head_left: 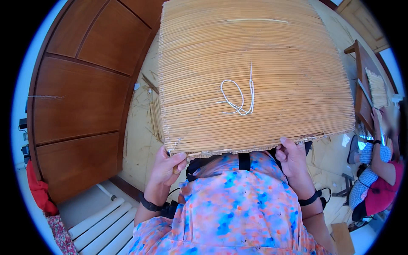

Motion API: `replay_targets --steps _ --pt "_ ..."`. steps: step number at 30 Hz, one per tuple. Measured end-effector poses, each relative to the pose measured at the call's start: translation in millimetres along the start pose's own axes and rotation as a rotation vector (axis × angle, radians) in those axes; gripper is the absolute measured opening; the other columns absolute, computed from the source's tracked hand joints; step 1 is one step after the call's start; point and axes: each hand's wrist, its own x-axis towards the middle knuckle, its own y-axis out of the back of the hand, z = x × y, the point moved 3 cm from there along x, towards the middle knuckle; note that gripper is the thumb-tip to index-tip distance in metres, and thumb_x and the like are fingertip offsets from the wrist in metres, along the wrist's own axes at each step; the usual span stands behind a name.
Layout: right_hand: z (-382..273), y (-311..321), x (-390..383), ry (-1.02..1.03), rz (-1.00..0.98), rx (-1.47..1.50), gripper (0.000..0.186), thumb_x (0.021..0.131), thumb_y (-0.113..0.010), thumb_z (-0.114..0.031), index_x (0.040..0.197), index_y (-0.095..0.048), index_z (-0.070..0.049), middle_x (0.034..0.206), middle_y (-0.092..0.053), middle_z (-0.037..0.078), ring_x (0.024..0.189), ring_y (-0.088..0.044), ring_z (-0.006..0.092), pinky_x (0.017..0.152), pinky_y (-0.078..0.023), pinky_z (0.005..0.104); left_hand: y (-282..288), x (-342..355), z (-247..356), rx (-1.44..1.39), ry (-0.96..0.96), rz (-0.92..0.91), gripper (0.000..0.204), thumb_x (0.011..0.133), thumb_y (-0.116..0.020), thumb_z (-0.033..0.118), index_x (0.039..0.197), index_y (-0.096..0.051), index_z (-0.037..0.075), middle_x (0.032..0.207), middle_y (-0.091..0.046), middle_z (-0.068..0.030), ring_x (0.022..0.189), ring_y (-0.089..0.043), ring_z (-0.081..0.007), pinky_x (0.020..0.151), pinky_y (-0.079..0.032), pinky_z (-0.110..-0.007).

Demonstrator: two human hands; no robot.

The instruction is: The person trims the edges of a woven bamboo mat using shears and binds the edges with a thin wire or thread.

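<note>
A broad mat of straw-coloured reeds (289, 85) spreads out in front of me, its near edge at my waist. My left hand (166, 166) grips the near left corner, thumb on top and fingers curled underneath. Farther right along the same edge, my right hand (292, 158) pinches the mat with its thumb over the rim. A loose white thread (243, 111) lies looped on the mat's middle, and a needle (251, 70) seems to point away from its upper end. One pale loose reed (257, 20) rests near the far side.
Brown wooden panelled furniture (80, 97) stands close on the left. Below it is a white slatted rack (102, 225). Loose reeds (155, 119) litter the floor beside the mat. At right, a person in a pink top (384, 191) sits by a wooden table (363, 85) bearing a smaller reed piece (376, 87).
</note>
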Motion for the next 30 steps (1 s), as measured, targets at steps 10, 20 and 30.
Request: replay_targets --steps 10,20,30 --pt "-10.5 -5.6 0.6 0.101 -0.03 0.027 0.019 0.087 -0.059 -0.002 0.106 -0.057 -0.004 0.086 -0.062 0.004 0.061 -0.052 0.0083 0.046 -0.038 0.0203 -0.7 -1.8 -5.6 -0.005 0.012 -0.051 0.031 0.083 -0.069 0.005 0.11 -0.056 -0.002 0.086 -0.065 -0.0141 0.055 -0.051 -0.0085 0.045 -0.039 -0.019" --pt "-30.9 -10.5 16.9 0.117 0.008 -0.047 0.023 0.086 -0.06 -0.004 0.107 -0.052 -0.006 0.086 -0.056 0.0 0.051 -0.044 0.0037 0.041 -0.034 0.0158 -5.8 -2.5 -16.5 -0.021 0.035 -0.05 0.031 0.085 -0.069 0.008 0.111 -0.056 -0.002 0.089 -0.066 -0.0162 0.05 -0.048 -0.0083 0.042 -0.036 -0.018" --pt "-72.5 -21.8 37.2 0.205 0.065 0.024 0.008 0.084 -0.063 -0.004 0.089 -0.056 -0.004 0.072 -0.053 -0.001 0.047 -0.046 0.0052 0.038 -0.033 0.0175 -42.4 8.7 -18.6 -0.075 0.062 -0.097 0.027 0.087 -0.064 0.008 0.111 -0.056 -0.002 0.091 -0.066 -0.0175 0.048 -0.047 -0.0113 0.044 -0.039 -0.021"
